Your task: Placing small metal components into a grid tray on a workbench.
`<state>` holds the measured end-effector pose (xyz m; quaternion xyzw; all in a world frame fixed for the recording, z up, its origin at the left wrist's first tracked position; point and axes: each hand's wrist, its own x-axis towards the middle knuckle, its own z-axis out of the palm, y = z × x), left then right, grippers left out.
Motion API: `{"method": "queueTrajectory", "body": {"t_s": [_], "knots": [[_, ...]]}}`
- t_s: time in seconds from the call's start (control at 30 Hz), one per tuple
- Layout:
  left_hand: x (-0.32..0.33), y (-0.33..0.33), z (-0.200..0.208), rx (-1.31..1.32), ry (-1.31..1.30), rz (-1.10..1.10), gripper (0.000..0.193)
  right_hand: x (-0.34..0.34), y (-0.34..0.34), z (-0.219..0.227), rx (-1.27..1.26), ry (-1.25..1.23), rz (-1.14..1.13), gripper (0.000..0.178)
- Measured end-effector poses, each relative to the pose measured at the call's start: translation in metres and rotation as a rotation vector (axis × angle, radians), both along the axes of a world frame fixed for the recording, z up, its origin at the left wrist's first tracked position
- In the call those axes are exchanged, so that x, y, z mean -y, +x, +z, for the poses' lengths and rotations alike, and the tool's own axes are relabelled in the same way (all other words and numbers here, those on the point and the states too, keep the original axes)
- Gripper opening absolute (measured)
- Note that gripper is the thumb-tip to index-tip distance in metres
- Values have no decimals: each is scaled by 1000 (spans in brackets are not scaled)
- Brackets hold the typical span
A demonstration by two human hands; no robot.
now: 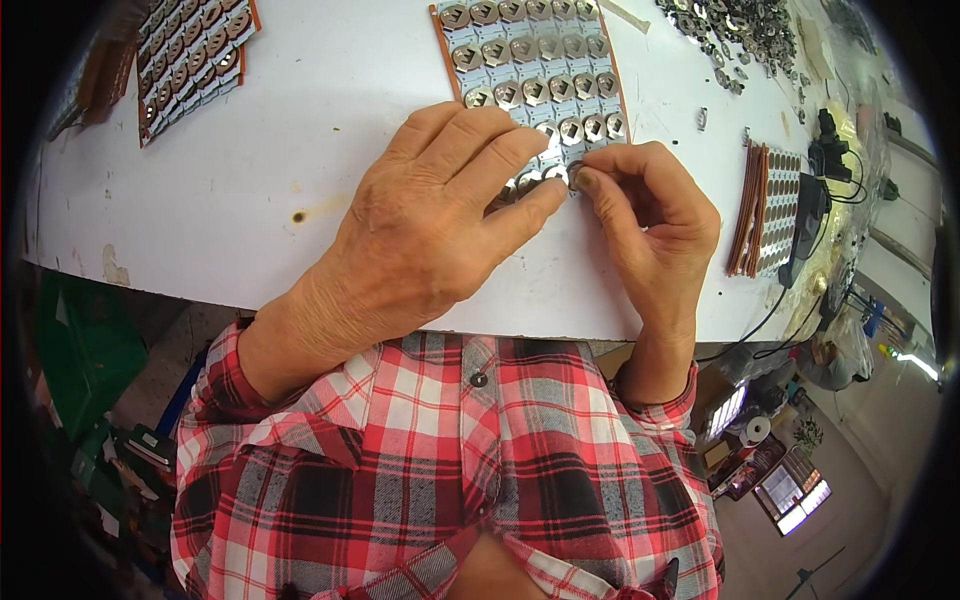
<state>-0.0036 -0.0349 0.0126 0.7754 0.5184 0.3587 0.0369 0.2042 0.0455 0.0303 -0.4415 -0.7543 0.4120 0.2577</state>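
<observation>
A person in a red, black and white checked shirt [420, 425] sits at a white table [250, 175], both bare hands over the near end of a sheet of small boards [540, 68]. The sheet lies flat in front of the person, with orange-brown side edges and rows of round silvery metal clips [535, 91] on a pale blue face. The left hand [430, 215] arches over its near left part, fingers spread and thumb set apart from the forefinger, with nothing seen in its grasp; what lies under the palm is hidden. The left thumb reaches the nearest row. The right hand [655, 205] is at the near right corner, thumb and forefinger pinched together on a small round metal piece [575, 173], which is partly covered by the fingertips; its other fingers are curled in. Beyond the sheet to the right, a heap of loose metal parts [735, 35] is scattered on the table, and one single part [702, 118] lies nearer. A stack of similar boards [770, 210] sits farther right, beside a black power strip [807, 215]. More boards [190, 60] lie overlapping at the upper left, and a green crate [90, 335] stands below the table's left side.
</observation>
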Motion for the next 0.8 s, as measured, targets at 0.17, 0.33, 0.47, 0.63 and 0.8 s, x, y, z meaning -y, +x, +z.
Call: {"method": "queueTrajectory", "body": {"t_s": [0.17,0.33,0.47,0.63,0.8], "knots": [[-1,4,2,-15,-40,25,36,-2,-3,6,31,60,-2,12],[1,0,13,-80,-82,17,38,-1,-8,6,26,101,88,13],[1,1,13,-97,-89,19,42,2,-10,10,71,135,72,11],[0,0,8,-60,-81,11,44,-1,-6,1,43,80,11,9],[2,1,6,-50,-44,13,45,-47,28,-5,82,309,-435,11]]}}
